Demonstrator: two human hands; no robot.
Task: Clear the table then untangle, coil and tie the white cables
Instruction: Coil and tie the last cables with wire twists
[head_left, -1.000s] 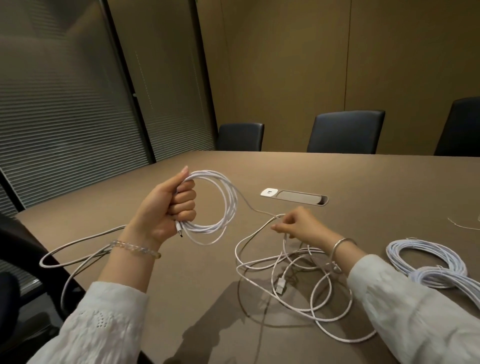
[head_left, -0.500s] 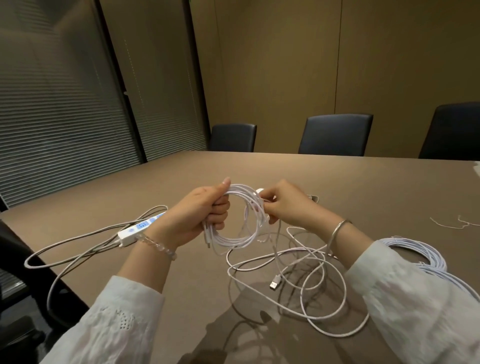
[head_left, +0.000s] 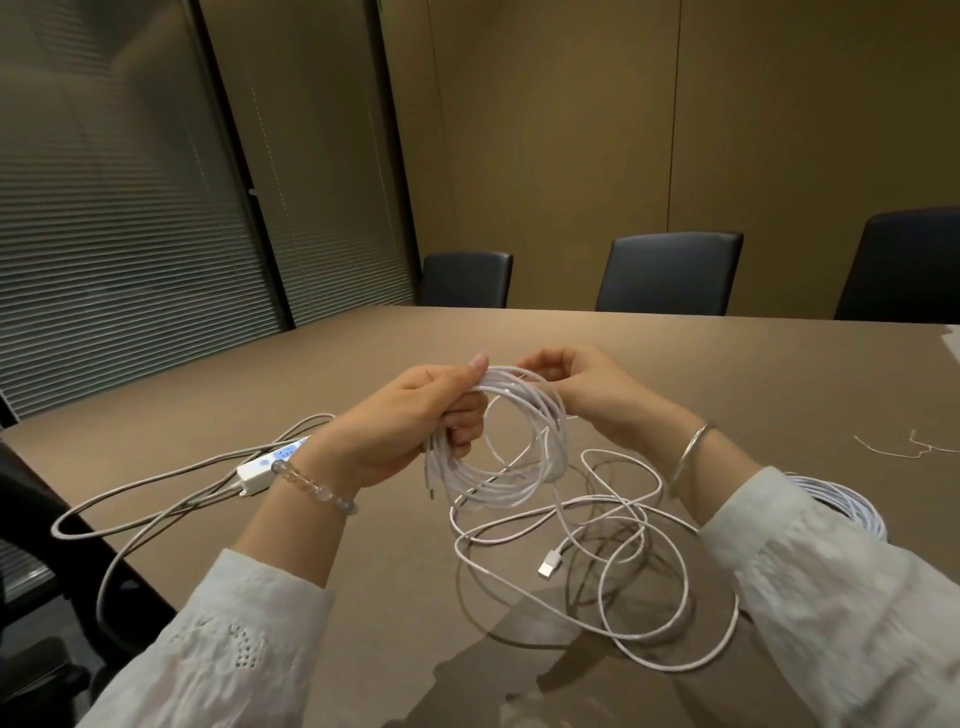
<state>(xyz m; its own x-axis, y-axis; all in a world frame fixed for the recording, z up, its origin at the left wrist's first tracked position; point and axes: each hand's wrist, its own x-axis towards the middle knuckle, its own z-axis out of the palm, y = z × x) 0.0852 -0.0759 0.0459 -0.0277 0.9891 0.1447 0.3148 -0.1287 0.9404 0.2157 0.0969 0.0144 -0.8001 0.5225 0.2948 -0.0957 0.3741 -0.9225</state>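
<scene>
The white cable coil (head_left: 498, 441) is held up over the middle of the counter (head_left: 363, 364), left hand (head_left: 410, 415) wrapped around one side so the loops can't spring apart, I'd guess. Right hand (head_left: 587, 384) pinches the top strands, looks like it's laying on another turn. The loose tail (head_left: 597, 561) with its USB plug (head_left: 549, 564) sprawls toward the near edge. A finished coil (head_left: 852, 512) sits at the right edge, and a power strip (head_left: 270, 465) lies by the left edge.
</scene>
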